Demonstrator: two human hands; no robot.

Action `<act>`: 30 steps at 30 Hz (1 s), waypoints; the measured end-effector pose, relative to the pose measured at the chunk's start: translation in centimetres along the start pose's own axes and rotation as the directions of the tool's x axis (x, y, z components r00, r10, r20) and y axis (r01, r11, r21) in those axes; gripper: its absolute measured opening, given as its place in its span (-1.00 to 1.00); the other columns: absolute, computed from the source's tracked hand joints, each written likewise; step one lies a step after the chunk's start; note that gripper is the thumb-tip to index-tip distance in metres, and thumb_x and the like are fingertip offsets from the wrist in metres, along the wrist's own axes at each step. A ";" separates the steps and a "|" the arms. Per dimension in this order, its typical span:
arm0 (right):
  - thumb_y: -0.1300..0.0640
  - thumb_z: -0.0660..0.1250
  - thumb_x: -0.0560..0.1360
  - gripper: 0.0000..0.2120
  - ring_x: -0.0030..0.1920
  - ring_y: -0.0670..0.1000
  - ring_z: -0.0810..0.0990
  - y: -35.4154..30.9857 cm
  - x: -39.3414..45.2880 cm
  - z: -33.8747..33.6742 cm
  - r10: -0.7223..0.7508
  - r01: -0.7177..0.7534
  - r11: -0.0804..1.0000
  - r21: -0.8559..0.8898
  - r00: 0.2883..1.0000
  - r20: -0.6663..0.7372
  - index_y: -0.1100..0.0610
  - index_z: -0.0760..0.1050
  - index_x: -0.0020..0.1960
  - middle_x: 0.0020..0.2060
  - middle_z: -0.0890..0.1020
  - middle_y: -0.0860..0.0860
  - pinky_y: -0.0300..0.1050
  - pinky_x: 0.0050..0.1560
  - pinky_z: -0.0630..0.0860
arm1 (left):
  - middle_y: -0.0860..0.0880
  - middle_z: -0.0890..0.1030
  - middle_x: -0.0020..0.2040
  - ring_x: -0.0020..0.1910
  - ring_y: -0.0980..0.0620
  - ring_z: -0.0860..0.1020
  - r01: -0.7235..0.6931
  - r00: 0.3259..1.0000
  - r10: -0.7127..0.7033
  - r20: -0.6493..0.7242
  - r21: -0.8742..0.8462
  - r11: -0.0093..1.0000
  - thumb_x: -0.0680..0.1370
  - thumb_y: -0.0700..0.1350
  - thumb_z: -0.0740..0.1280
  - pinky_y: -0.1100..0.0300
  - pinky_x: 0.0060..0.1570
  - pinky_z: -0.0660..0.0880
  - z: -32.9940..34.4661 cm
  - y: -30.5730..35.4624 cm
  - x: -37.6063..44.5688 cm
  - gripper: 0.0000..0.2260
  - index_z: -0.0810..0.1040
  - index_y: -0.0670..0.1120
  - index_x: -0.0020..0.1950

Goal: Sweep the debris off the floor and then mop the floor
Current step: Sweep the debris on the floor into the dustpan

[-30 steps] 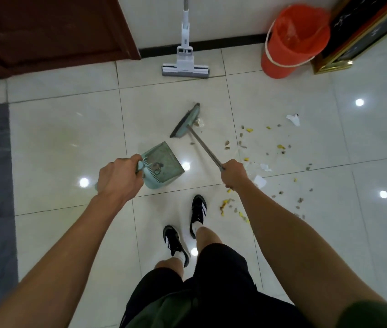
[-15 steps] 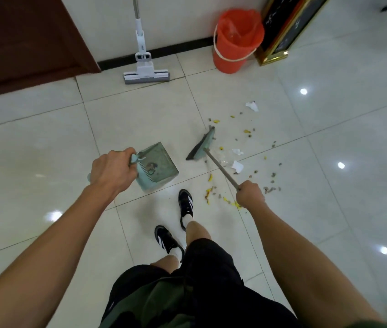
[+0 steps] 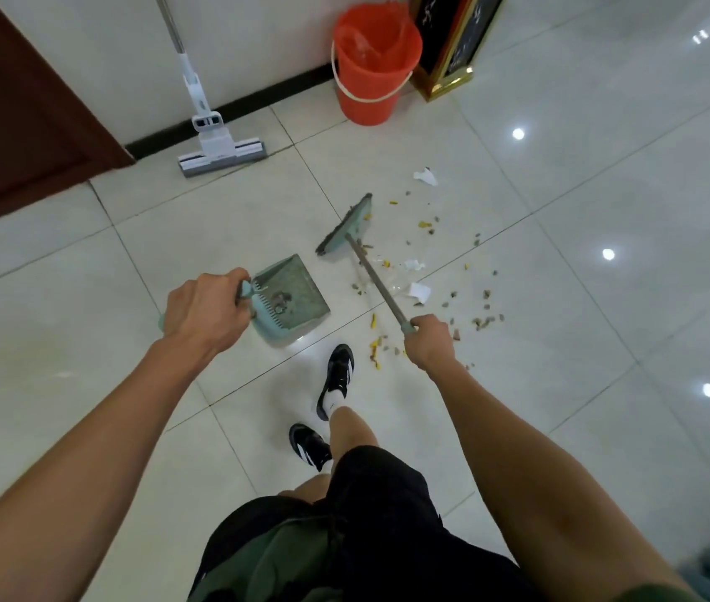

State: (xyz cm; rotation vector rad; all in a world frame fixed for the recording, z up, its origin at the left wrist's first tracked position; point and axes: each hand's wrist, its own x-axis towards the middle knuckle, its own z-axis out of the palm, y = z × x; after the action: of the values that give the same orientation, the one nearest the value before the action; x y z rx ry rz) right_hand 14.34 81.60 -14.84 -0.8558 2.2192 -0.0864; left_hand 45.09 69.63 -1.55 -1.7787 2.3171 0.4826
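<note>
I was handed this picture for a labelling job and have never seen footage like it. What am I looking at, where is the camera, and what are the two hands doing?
There is no machine here: a person wears a wide-angle camera on the head, so you look down along their own arms at the floor.

The left hand grips the handle of a pale green dustpan. The right hand grips the handle of a small broom.

Debris, yellow and grey bits plus scraps of white paper, is scattered on the tiles, mostly right of the broom.

Against the wall stand a mop and an orange bucket, with a gold-framed board beside the bucket.
</note>
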 end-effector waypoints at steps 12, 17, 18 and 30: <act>0.22 0.23 0.54 -0.78 -0.28 0.17 0.68 -6.5 10.2 -1.0 0.045 -0.066 0.959 0.274 0.996 0.083 0.23 0.59 0.10 -0.19 0.65 0.14 -0.06 -0.41 0.63 | -0.08 0.64 -0.16 -0.17 -0.21 0.59 -0.042 0.999 0.040 0.025 0.094 0.995 0.58 -0.04 0.30 0.03 -0.17 0.52 -1.3 1.9 10.2 -0.91 0.54 0.06 0.06; 0.27 0.20 0.51 -0.68 -0.22 0.16 0.69 -7.3 13.5 -2.9 0.069 -0.094 0.967 0.238 0.991 0.114 0.16 0.60 0.19 -0.14 0.66 0.14 -0.05 -0.30 0.64 | -0.10 0.63 -0.16 -0.19 -0.22 0.58 -0.036 0.998 0.031 0.045 0.110 0.993 0.57 -0.06 0.31 0.03 -0.18 0.52 -2.4 2.6 14.6 -0.89 0.55 0.07 0.08; 0.27 0.21 0.51 -0.69 -0.22 0.17 0.69 -7.1 13.7 -3.3 0.082 -0.108 0.966 0.236 0.990 0.119 0.16 0.60 0.18 -0.15 0.66 0.14 -0.01 -0.28 0.67 | -0.11 0.64 -0.16 -0.19 -0.23 0.58 -0.046 0.998 0.041 0.045 0.112 0.993 0.57 -0.07 0.30 0.04 -0.20 0.50 -2.5 2.8 15.4 -0.89 0.55 0.07 0.08; 0.28 0.18 0.55 -0.63 -0.19 0.16 0.68 -2.9 8.3 -4.6 0.308 -0.329 0.915 0.233 0.943 0.124 0.12 0.61 0.27 -0.20 0.62 0.08 -0.01 -0.24 0.65 | -0.14 0.64 -0.08 -0.13 -0.24 0.58 -0.233 0.970 0.220 0.105 0.143 0.962 0.53 -0.12 0.27 -0.02 -0.14 0.54 -4.8 6.3 23.5 -0.83 0.56 0.04 0.08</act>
State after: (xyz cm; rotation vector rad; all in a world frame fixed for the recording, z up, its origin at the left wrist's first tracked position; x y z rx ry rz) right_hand 8.69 73.53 -15.75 -0.3461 2.1801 -0.1669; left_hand 32.98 48.14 -4.07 -1.4028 2.4350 0.3934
